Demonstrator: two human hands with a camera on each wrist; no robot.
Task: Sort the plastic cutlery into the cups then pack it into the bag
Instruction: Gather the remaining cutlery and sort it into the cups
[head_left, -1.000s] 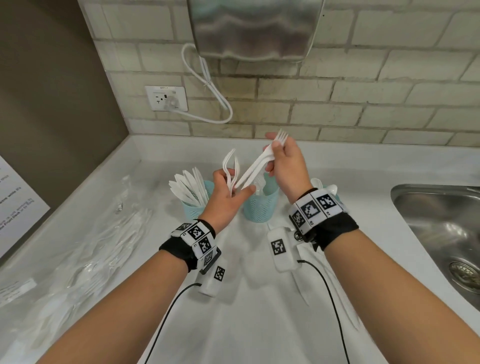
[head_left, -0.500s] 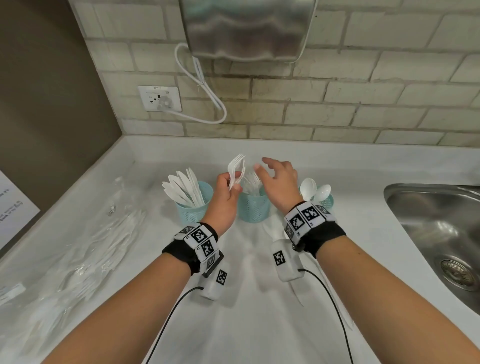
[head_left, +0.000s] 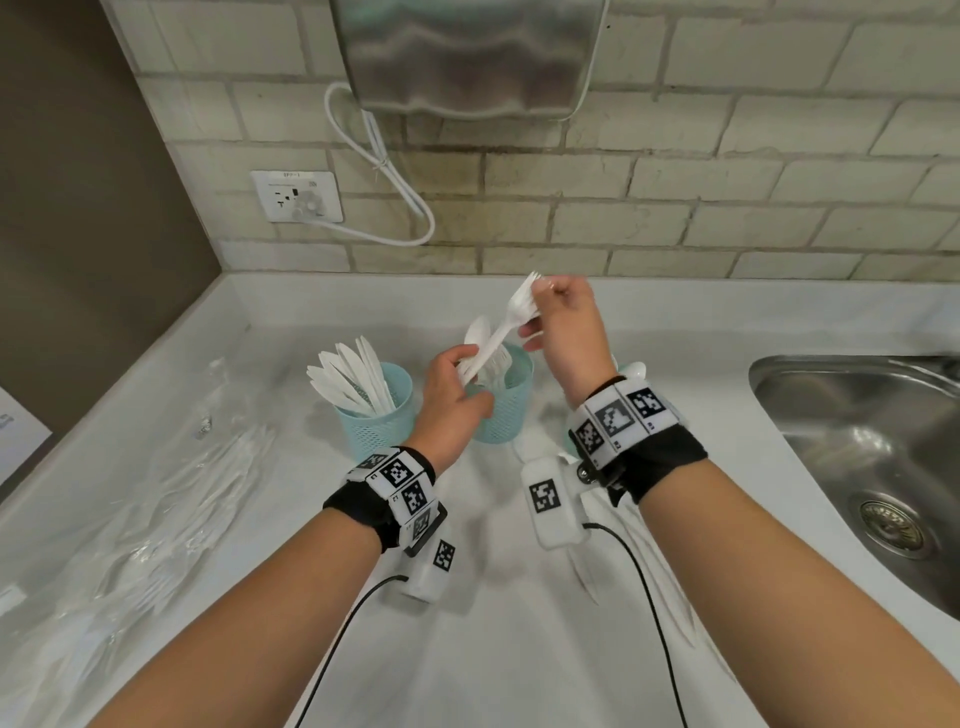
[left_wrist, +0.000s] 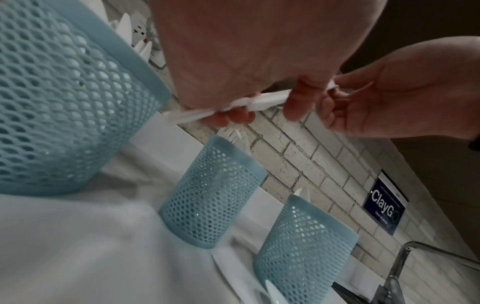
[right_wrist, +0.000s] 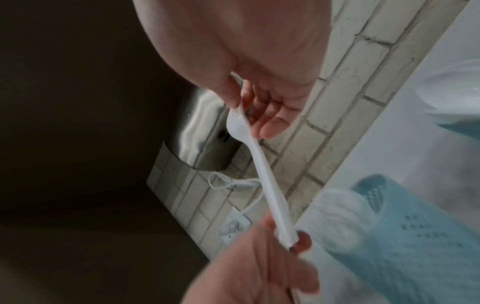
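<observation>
2 hands shared 1 white plastic fork (head_left: 511, 318) above the middle cup (head_left: 503, 410).

The right hand (head_left: 566, 332) pinched the tine end, while the left hand (head_left: 451, 392) gripped the handle along with other cutlery I could not identify. If both pulled at once, the thin fork might flex or snap, or the left hand's bundle could slip onto the counter (head_left: 291, 519).

The white counter (head_left: 260, 649) carries three blue mesh cups (head_left: 382, 426), a clear plastic bag (head_left: 156, 499) at left, and loose cutlery (head_left: 584, 571).
</observation>
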